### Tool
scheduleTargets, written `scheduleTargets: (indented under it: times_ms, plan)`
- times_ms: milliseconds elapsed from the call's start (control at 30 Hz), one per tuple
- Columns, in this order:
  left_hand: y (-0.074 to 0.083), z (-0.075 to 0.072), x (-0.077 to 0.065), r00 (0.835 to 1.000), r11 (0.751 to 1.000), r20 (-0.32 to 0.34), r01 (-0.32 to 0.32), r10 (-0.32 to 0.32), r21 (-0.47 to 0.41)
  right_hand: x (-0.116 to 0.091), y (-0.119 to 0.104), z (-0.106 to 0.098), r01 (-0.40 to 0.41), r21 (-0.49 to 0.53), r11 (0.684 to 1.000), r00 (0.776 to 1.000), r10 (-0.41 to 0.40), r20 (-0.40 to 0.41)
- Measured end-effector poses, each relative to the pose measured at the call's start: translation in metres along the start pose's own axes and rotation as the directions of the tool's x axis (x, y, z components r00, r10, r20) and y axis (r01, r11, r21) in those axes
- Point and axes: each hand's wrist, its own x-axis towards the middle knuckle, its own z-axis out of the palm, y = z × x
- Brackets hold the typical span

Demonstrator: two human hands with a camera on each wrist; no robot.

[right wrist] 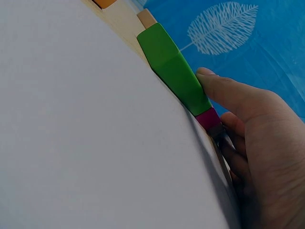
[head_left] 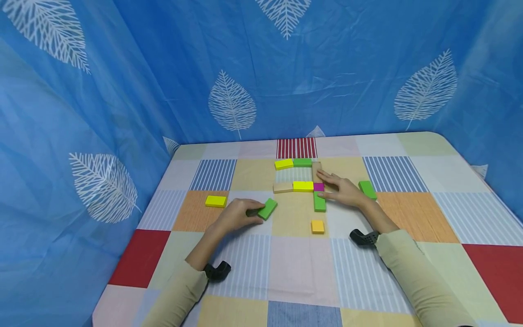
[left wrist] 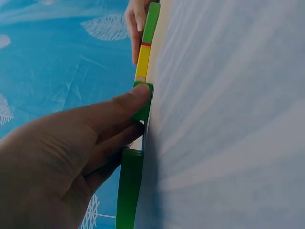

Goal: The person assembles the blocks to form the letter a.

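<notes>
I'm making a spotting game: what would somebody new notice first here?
Probably the blue curtain with white leaves, behind the patchwork tablecloth. Then maybe the colourful block pattern near the head view's middle, touched by the right hand, and the green block pinched in the left hand.

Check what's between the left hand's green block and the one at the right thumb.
In the head view, only bare patchwork tablecloth lies between the held green block and the thumb-side green block.

We've got block cluster [head_left: 303, 186] on counter [head_left: 302, 277]; front block [head_left: 317, 226] before it; held block [head_left: 268, 208] in left grip [head_left: 239, 214], left of cluster; left block [head_left: 215, 201] farther left; right block [head_left: 368, 189] right of right grip [head_left: 345, 190]; curtain [head_left: 347, 81] behind.
</notes>
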Motion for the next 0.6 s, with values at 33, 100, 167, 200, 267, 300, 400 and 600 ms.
scheduleTargets:
  times_ms: [33, 100, 167, 200, 267, 300, 400, 600]
  plan:
    - [0.000, 0.000, 0.001, 1.000, 1.000, 0.005, -0.001, 0.001, -0.009, 0.000, 0.000, 0.000, 0.000, -0.001, 1.000, 1.000, 0.000, 0.001]
    - [-0.001, 0.000, 0.003, 1.000, 1.000, 0.014, -0.003, 0.003, -0.024, 0.000, 0.001, 0.000, 0.000, -0.001, 1.000, 1.000, 0.000, 0.001]
    - [-0.002, -0.001, 0.006, 1.000, 0.999, 0.026, -0.008, 0.009, -0.043, 0.000, 0.001, 0.000, 0.002, 0.000, 1.000, 1.000, -0.002, -0.001]
    - [-0.003, -0.001, 0.008, 0.999, 0.999, 0.037, -0.011, 0.013, -0.051, 0.000, 0.001, 0.000, 0.003, 0.002, 1.000, 1.000, -0.003, -0.002]
    - [-0.005, -0.001, 0.011, 0.997, 0.997, 0.072, -0.013, 0.018, -0.070, 0.000, 0.001, 0.001, 0.004, 0.003, 1.000, 1.000, -0.004, 0.001]
    - [-0.006, -0.001, 0.012, 0.995, 0.997, 0.093, -0.012, 0.020, -0.081, 0.000, 0.001, 0.001, 0.006, 0.003, 1.000, 1.000, -0.006, 0.004]
    - [-0.008, -0.001, 0.016, 0.988, 0.994, 0.155, -0.008, 0.025, -0.112, 0.001, 0.001, 0.002, 0.003, 0.001, 1.000, 1.000, -0.003, 0.006]
    - [-0.010, 0.000, 0.020, 0.979, 0.989, 0.190, -0.050, 0.077, -0.141, 0.001, 0.003, 0.001, 0.004, 0.008, 1.000, 1.000, -0.004, -0.005]
